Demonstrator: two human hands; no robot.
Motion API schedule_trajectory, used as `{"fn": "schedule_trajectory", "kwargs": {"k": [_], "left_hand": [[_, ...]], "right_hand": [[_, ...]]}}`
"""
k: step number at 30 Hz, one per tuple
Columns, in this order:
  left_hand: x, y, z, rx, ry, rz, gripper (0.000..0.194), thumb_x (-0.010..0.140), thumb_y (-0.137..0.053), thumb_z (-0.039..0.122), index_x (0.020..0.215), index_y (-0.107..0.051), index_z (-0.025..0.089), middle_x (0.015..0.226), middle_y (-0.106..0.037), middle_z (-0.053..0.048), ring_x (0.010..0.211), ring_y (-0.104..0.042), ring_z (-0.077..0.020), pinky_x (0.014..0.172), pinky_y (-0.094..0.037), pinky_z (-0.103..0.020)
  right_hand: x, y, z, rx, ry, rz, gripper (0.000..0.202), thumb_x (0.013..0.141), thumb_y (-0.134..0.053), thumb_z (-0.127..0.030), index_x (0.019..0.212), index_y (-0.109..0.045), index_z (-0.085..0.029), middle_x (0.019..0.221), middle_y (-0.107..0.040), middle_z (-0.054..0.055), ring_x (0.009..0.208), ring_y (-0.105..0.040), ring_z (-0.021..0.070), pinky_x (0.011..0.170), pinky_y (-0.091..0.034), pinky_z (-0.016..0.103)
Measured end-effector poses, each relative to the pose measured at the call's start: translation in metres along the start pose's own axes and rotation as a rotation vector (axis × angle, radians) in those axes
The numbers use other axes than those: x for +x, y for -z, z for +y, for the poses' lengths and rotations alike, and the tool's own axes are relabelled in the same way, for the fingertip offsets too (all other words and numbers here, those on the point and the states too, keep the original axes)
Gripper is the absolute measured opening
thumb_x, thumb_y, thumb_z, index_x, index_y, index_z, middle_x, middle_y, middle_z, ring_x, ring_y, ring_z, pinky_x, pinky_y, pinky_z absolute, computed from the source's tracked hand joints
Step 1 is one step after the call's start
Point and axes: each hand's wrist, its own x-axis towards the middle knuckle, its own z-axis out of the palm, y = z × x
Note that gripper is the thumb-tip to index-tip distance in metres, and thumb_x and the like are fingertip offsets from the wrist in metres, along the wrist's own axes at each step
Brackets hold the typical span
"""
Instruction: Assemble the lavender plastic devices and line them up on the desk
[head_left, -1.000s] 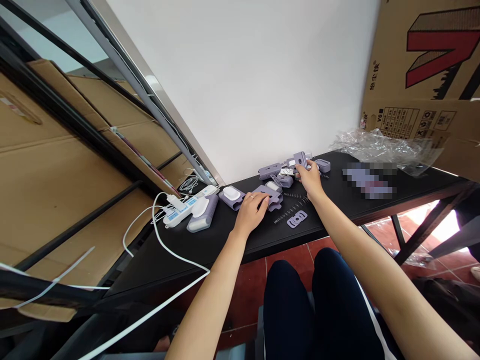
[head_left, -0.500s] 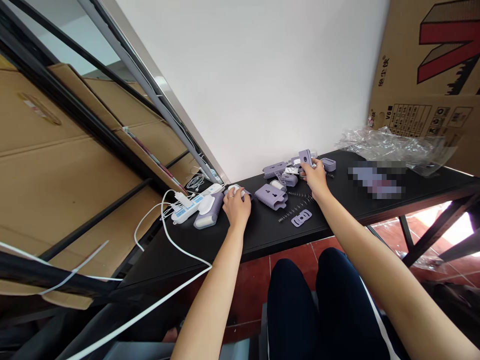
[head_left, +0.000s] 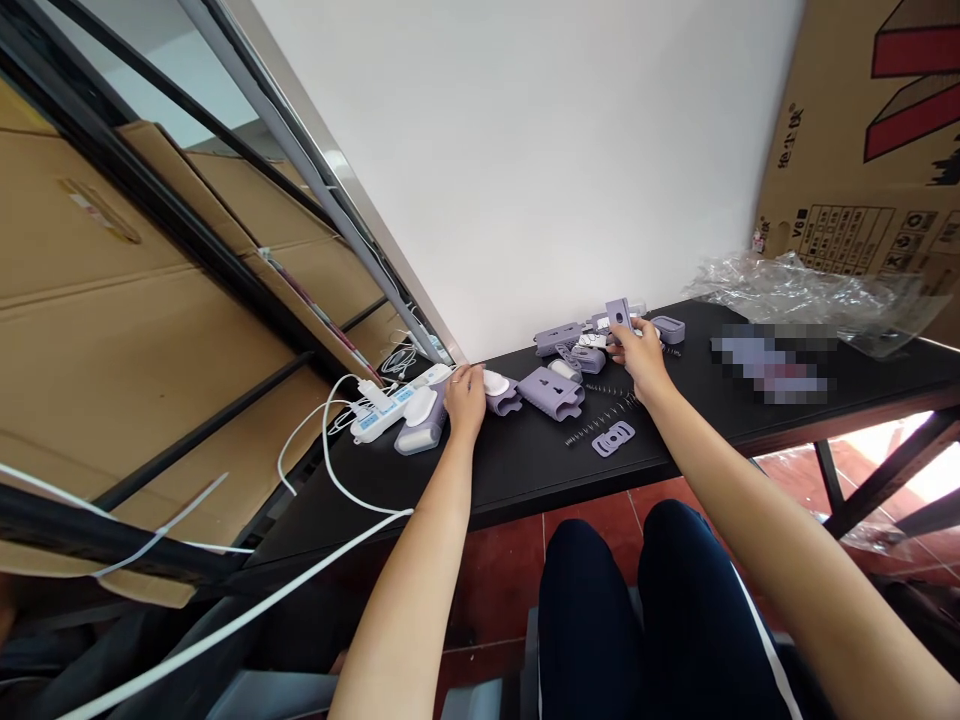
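Note:
My right hand (head_left: 641, 355) pinches a small purple plastic piece with a round hole (head_left: 619, 313), raised above a group of purple parts near the wall. My left hand (head_left: 465, 398) is at the table between a purple-and-white device (head_left: 424, 425) and a purple sleeve (head_left: 506, 400) with a white oval disc (head_left: 495, 383) at its end. Its fingers are curled together; whatever they grip is hidden. Right of the sleeve lies a larger purple housing with keyhole slots (head_left: 551, 392). Nearer the front edge are a flat purple plate (head_left: 613, 439) and a thin coil spring (head_left: 600, 420).
A white power strip (head_left: 397, 405) with plugs and cables stands at the left end of the black table (head_left: 510, 470). Clear plastic wrapping (head_left: 810, 290) and a large cardboard box (head_left: 847, 190) are at the right. A white cable (head_left: 247, 615) crosses in front.
My left hand has shifted left, off the white disc, which now shows on the purple sleeve. My right hand still holds the purple piece. The view has turned slightly.

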Motion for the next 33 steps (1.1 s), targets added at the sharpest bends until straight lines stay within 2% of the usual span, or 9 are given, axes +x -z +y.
{"fn": "schedule_trajectory", "kwargs": {"k": [3,9,13,16,18,20,24,27,33], "left_hand": [[0.005,0.001,-0.009,0.045,0.023,-0.123,0.048,0.104,-0.031,0.048,0.126,-0.068,0.027,0.135,-0.069,-0.008,0.128,-0.059,-0.0284,0.111,-0.042,-0.047],[-0.01,0.012,-0.002,0.292,0.045,0.025,0.049,0.102,-0.036,0.052,0.1,-0.074,0.021,0.126,-0.068,-0.019,0.127,-0.056,-0.039,0.105,-0.043,-0.057],[-0.016,0.019,-0.002,0.22,-0.072,0.006,0.038,0.1,-0.042,0.046,0.085,-0.068,0.022,0.13,-0.068,-0.014,0.128,-0.056,-0.0341,0.111,-0.041,-0.052],[-0.017,0.021,-0.003,0.103,-0.151,-0.115,0.032,0.101,-0.043,0.046,0.112,-0.065,0.025,0.135,-0.068,-0.009,0.126,-0.06,-0.0284,0.109,-0.044,-0.045],[-0.017,0.02,-0.001,0.116,-0.162,-0.157,0.041,0.102,-0.042,0.048,0.132,-0.059,0.025,0.133,-0.068,-0.011,0.125,-0.061,-0.0297,0.107,-0.045,-0.045],[-0.017,0.02,0.001,0.212,-0.173,-0.156,0.045,0.102,-0.041,0.049,0.134,-0.061,0.025,0.13,-0.068,-0.014,0.126,-0.059,-0.0337,0.105,-0.044,-0.049],[-0.018,0.023,0.006,0.388,-0.14,-0.047,0.044,0.099,-0.045,0.055,0.11,-0.075,0.025,0.115,-0.069,-0.016,0.121,-0.058,-0.0389,0.103,-0.042,-0.056],[-0.018,0.026,0.008,0.42,-0.185,-0.005,0.038,0.098,-0.049,0.053,0.093,-0.072,0.023,0.11,-0.071,-0.015,0.117,-0.061,-0.036,0.105,-0.04,-0.053],[-0.022,0.035,0.011,0.336,-0.043,-0.232,0.04,0.099,-0.043,0.058,0.11,-0.064,0.026,0.1,-0.075,-0.01,0.095,-0.07,-0.0326,0.083,-0.049,-0.042]], "right_hand": [[0.001,0.0,-0.001,0.045,-0.039,-0.039,0.038,0.08,-0.073,-0.041,0.108,-0.053,-0.026,0.088,-0.07,-0.002,0.072,-0.069,0.0132,0.059,-0.051,0.021],[0.001,0.001,-0.003,0.096,-0.073,-0.051,0.032,0.083,-0.07,-0.037,0.107,-0.053,-0.025,0.082,-0.071,-0.003,0.064,-0.067,0.0095,0.052,-0.047,0.015],[0.0,0.0,-0.004,0.103,-0.098,-0.069,0.031,0.083,-0.071,-0.038,0.105,-0.054,-0.024,0.083,-0.072,-0.002,0.064,-0.067,0.0093,0.051,-0.047,0.015],[-0.001,0.0,-0.005,0.1,-0.104,-0.08,0.031,0.082,-0.071,-0.039,0.104,-0.055,-0.024,0.084,-0.072,-0.002,0.064,-0.067,0.0097,0.05,-0.047,0.015],[-0.002,0.0,-0.006,0.102,-0.107,-0.081,0.029,0.083,-0.071,-0.038,0.103,-0.055,-0.024,0.083,-0.072,-0.002,0.064,-0.067,0.0098,0.05,-0.047,0.015],[-0.002,0.0,-0.006,0.103,-0.111,-0.082,0.028,0.084,-0.07,-0.038,0.103,-0.055,-0.024,0.083,-0.072,-0.002,0.063,-0.067,0.0097,0.05,-0.047,0.016],[-0.002,0.0,-0.006,0.091,-0.109,-0.09,0.028,0.083,-0.071,-0.037,0.103,-0.055,-0.024,0.081,-0.071,-0.002,0.062,-0.066,0.0098,0.05,-0.047,0.016],[-0.002,-0.001,-0.007,0.085,-0.11,-0.092,0.026,0.084,-0.069,-0.036,0.103,-0.056,-0.024,0.081,-0.071,-0.003,0.061,-0.066,0.0091,0.05,-0.046,0.015],[-0.004,-0.001,-0.009,0.085,-0.124,-0.093,0.023,0.086,-0.067,-0.034,0.103,-0.055,-0.024,0.081,-0.072,-0.002,0.061,-0.066,0.009,0.05,-0.046,0.015]]}}
